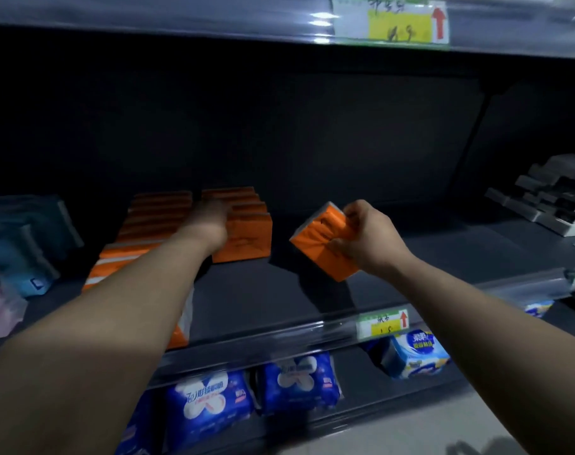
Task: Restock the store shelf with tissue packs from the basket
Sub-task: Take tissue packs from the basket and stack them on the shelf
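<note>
My right hand (366, 236) grips one orange tissue pack (322, 239), tilted, just above the dark shelf (279, 293). My left hand (210, 221), blurred, rests on the near end of a short row of orange packs (246, 236) standing upright at the shelf's middle. A second, longer row of orange packs (158, 221) runs beside it to the left, partly hidden by my left forearm. The basket is out of view.
Teal and pink packs (20, 244) lie at the shelf's left end, grey boxes (555, 195) at the right. Blue tissue packs (210, 402) fill the shelf below. A price rail with a yellow tag (383, 325) lines the front edge; another shelf hangs overhead.
</note>
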{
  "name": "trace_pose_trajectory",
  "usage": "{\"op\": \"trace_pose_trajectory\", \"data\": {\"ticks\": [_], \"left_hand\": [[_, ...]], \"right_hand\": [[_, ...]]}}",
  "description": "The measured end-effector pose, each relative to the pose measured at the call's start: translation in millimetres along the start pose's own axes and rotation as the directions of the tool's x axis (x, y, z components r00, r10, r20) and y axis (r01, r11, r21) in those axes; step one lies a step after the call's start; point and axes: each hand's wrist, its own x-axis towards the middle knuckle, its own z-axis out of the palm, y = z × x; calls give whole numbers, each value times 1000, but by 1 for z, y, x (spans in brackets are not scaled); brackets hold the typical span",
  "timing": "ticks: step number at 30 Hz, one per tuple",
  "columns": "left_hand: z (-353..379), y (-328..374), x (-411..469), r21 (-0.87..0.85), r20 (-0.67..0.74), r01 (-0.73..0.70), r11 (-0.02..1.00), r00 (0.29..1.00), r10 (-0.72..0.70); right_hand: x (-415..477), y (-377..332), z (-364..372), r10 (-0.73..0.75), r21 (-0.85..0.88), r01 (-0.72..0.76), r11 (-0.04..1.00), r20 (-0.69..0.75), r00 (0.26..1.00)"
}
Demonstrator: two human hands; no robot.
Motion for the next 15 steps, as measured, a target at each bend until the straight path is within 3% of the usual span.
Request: {"op": "trace_pose_trajectory", "data": {"ticks": [11, 15], "left_hand": [[0, -9, -2, 63, -39, -32, 998, 999, 35], [-15, -12, -23, 11, -138, -23, 1000, 990, 24]], "right_hand": [[15, -21, 19, -51, -73, 54, 996, 46, 998], [16, -38, 29, -120, -90, 129, 988, 98, 988]]}}
